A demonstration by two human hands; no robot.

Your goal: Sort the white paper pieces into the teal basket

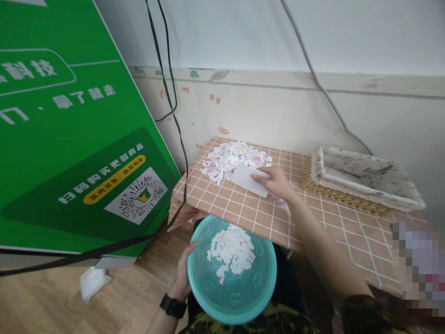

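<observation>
My left hand [183,269] grips the left rim of a round teal plastic basket [239,301], held below the table's front edge. A heap of torn white paper scraps [232,250] lies inside it, a few marked red. On the table, my right hand [276,182] pinches the right end of a flat white card [248,180]. The card's far side touches or overlaps the near edge of a bigger pile of white and pinkish paper scraps [232,157]. Some pinkish bits lie on the cloth under my right wrist.
A brown checked cloth [222,197] covers the table against the wall. At right stands a cloth-lined wicker basket [351,199]. A large green panel [104,139] rises at left, with black cables [179,130] hanging beside it. A white bag-like item [93,283] lies on the floor.
</observation>
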